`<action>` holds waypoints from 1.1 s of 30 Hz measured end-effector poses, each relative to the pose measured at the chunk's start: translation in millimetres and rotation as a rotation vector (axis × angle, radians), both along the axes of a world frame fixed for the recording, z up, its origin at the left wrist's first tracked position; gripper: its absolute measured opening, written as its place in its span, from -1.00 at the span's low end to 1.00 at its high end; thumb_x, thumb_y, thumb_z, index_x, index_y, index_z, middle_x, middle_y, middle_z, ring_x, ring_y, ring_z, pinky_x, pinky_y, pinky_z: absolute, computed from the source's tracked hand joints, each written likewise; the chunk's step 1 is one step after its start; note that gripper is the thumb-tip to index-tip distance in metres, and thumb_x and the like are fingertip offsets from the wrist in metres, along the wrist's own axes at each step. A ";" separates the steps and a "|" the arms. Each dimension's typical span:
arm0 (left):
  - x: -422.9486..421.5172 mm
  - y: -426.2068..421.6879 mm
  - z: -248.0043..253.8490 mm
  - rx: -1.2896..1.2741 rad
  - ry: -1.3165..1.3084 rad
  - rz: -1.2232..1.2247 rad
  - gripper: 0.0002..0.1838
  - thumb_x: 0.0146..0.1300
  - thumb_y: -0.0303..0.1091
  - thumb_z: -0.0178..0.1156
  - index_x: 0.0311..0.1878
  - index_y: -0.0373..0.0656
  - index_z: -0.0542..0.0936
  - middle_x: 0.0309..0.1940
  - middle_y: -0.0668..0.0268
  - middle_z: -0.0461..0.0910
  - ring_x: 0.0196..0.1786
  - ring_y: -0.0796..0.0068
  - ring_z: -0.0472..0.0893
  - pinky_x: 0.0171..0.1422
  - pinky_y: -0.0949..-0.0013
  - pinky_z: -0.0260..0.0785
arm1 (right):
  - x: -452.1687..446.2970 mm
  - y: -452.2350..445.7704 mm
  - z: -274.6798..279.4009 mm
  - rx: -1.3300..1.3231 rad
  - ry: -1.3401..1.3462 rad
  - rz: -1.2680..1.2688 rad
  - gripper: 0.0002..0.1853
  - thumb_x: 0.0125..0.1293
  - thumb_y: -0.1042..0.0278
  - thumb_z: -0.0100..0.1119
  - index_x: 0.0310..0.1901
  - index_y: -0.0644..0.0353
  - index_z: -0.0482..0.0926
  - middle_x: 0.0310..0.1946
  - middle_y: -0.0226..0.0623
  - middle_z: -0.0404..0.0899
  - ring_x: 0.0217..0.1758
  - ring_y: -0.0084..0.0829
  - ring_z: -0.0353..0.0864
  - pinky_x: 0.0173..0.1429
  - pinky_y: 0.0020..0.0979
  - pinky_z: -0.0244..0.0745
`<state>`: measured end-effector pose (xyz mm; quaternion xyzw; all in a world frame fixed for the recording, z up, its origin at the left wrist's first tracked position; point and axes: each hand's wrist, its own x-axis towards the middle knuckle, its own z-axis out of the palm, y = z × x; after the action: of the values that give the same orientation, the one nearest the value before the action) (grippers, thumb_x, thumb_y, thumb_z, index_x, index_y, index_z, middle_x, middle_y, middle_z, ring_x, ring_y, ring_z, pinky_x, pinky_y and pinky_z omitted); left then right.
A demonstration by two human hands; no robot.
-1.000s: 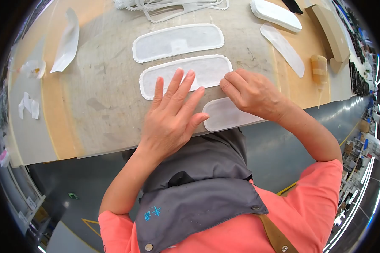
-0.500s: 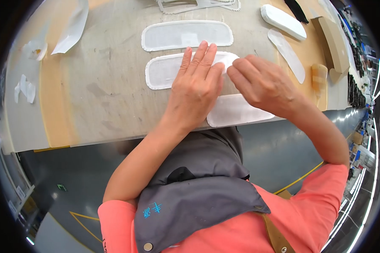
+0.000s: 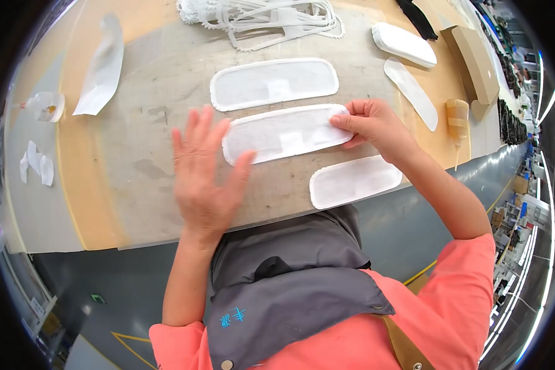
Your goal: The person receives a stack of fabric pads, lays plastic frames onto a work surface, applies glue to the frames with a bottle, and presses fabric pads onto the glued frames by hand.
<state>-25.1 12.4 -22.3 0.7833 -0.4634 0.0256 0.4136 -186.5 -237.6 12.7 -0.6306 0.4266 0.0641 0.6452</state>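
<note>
My right hand [image 3: 376, 126] pinches the right end of a white rounded panel [image 3: 259, 137], thumb on top. The panel has a raised, ruffled edge and a small pale square in its middle. At its left end my left hand [image 3: 206, 166] is spread, somewhat blurred, and holds nothing. A similar edged panel [image 3: 246, 83] lies just beyond. Nearer the table's front edge, below my right hand, is another white panel [image 3: 354, 180].
White toothed frames [image 3: 277, 18] are piled at the back. On the right are a white stack [image 3: 404, 44], a thin white strip [image 3: 412, 92], a cardboard piece [image 3: 472, 65] and a bottle [image 3: 457, 120]. White sheet [image 3: 102, 71] and scraps [image 3: 38, 162] lie left on the table [image 3: 129, 197].
My left hand has lifted off the middle panel and moved left, its fingers spread. My right hand has turned, its thumb now showing on the panel's end. The camera view has shifted slightly.
</note>
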 end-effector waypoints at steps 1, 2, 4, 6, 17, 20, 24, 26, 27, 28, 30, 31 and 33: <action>7.5 7.2 -2.7 -0.013 0.012 0.046 -0.52 0.29 -0.38 0.41 0.27 -0.21 0.59 0.39 0.06 0.51 0.53 0.09 0.39 0.65 -0.03 0.04 | 1.9 5.5 5.7 -0.239 0.063 0.122 -0.71 0.36 0.17 0.39 -0.19 0.28 0.69 -0.38 -0.32 0.68 -0.37 -0.47 0.66 -0.20 -0.45 0.62; 12.9 11.2 -6.3 -0.042 0.051 0.059 -0.55 0.31 -0.39 0.39 0.26 -0.22 0.60 0.38 0.06 0.52 0.53 0.09 0.39 0.65 -0.03 0.04 | 4.2 14.6 15.9 -0.483 0.126 0.249 -0.74 0.36 0.20 0.38 -0.20 0.28 0.68 -0.40 -0.29 0.68 -0.40 -0.43 0.65 -0.23 -0.43 0.60; 21.5 21.7 -15.4 -0.092 0.133 0.103 -0.59 0.35 -0.41 0.35 0.24 -0.23 0.61 0.37 0.07 0.53 0.53 0.10 0.39 0.65 -0.02 0.03 | 4.6 43.1 27.2 -1.053 -0.069 0.425 -0.83 0.32 0.35 0.37 -0.25 0.28 0.64 -0.42 -0.18 0.65 -0.46 -0.26 0.64 -0.31 -0.31 0.52; 24.1 23.8 -16.5 -0.161 0.221 0.116 -0.60 0.33 -0.36 0.39 0.20 -0.22 0.63 0.35 0.07 0.56 0.50 0.07 0.43 0.64 -0.04 0.05 | 10.3 71.3 41.6 -1.205 -0.115 0.377 -0.86 0.30 0.40 0.39 -0.26 0.28 0.65 -0.39 -0.18 0.68 -0.45 -0.23 0.66 -0.32 -0.32 0.53; 27.4 28.3 -18.6 -0.263 0.349 0.096 -0.50 0.36 -0.20 0.37 0.26 -0.26 0.58 0.35 -0.02 0.53 0.49 0.01 0.43 0.63 -0.03 0.06 | 40.8 134.4 118.0 -1.483 -0.159 0.440 -0.84 0.17 0.54 0.49 -0.25 0.31 0.69 -0.42 -0.22 0.69 -0.48 -0.34 0.65 -0.37 -0.42 0.53; 27.9 29.9 -17.2 -0.263 0.345 0.075 -0.45 0.35 -0.17 0.39 0.28 -0.31 0.56 0.35 -0.05 0.52 0.49 0.00 0.42 0.63 -0.01 0.07 | 38.7 137.0 128.1 -1.454 -0.162 0.412 -0.84 0.15 0.56 0.50 -0.26 0.32 0.70 -0.42 -0.22 0.70 -0.47 -0.39 0.66 -0.37 -0.46 0.52; 19.3 25.9 0.8 -0.277 0.534 0.018 -0.40 0.31 -0.18 0.43 0.29 -0.36 0.54 0.32 -0.06 0.54 0.40 0.14 0.51 0.54 0.09 0.24 | 24.0 128.6 146.7 -1.284 -0.197 0.270 -0.84 0.13 0.61 0.50 -0.26 0.37 0.71 -0.40 -0.26 0.73 -0.42 -0.53 0.68 -0.33 -0.52 0.53; 10.0 14.6 13.1 -0.351 0.876 -0.055 -0.42 0.31 -0.20 0.44 0.27 -0.37 0.55 0.25 0.00 0.59 0.26 0.29 0.59 0.41 0.21 0.38 | 10.1 121.5 152.5 -1.104 -0.196 0.157 -0.85 0.16 0.68 0.44 -0.23 0.40 0.71 -0.38 -0.34 0.73 -0.35 -0.61 0.68 -0.27 -0.57 0.55; 5.7 7.7 18.2 -0.414 1.121 -0.118 -0.45 0.32 -0.22 0.44 0.26 -0.36 0.56 0.19 0.05 0.63 0.16 0.39 0.63 0.32 0.28 0.45 | 3.3 114.4 151.9 -1.027 -0.212 0.097 -0.86 0.18 0.68 0.42 -0.22 0.40 0.70 -0.37 -0.35 0.73 -0.34 -0.61 0.68 -0.26 -0.58 0.55; 0.5 2.8 21.4 -0.466 1.372 -0.186 -0.47 0.32 -0.25 0.44 0.24 -0.36 0.58 0.13 0.10 0.67 0.06 0.48 0.66 0.24 0.36 0.51 | -4.9 106.4 150.1 -0.946 -0.221 0.033 -0.88 0.20 0.68 0.39 -0.21 0.39 0.70 -0.37 -0.36 0.72 -0.33 -0.61 0.68 -0.25 -0.58 0.55; -7.6 -1.2 15.7 -0.382 1.504 -0.222 -0.56 0.35 -0.29 0.42 0.18 -0.36 0.62 -0.03 0.23 0.71 -0.09 0.60 0.65 0.07 0.46 0.52 | -30.5 84.4 140.9 -0.782 -0.227 -0.040 -0.85 0.30 0.65 0.30 -0.10 0.37 0.66 -0.32 -0.38 0.70 -0.29 -0.61 0.68 -0.21 -0.62 0.54; -14.4 -6.7 12.2 -0.331 1.580 -0.251 -0.60 0.36 -0.31 0.41 0.15 -0.36 0.64 -0.11 0.29 0.73 -0.17 0.66 0.64 -0.01 0.52 0.52 | -43.2 71.9 129.8 -0.674 -0.282 -0.075 -0.84 0.35 0.57 0.31 -0.06 0.34 0.63 -0.30 -0.41 0.69 -0.29 -0.65 0.65 -0.22 -0.63 0.55; -30.5 -16.5 26.2 -0.190 1.502 -0.215 -0.68 0.37 -0.33 0.40 0.06 -0.36 0.69 -0.23 0.35 0.74 -0.23 0.66 0.65 -0.05 0.53 0.50 | -71.9 52.5 110.1 -0.491 -0.232 -0.131 -0.85 0.41 0.47 0.30 -0.06 0.30 0.61 -0.31 -0.44 0.67 -0.30 -0.70 0.62 -0.25 -0.60 0.56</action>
<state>-55.6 -4.1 3.9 0.5021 -0.1271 -0.5145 0.6834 -258.4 -185.2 122.8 -0.7424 0.3924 -0.1555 0.5203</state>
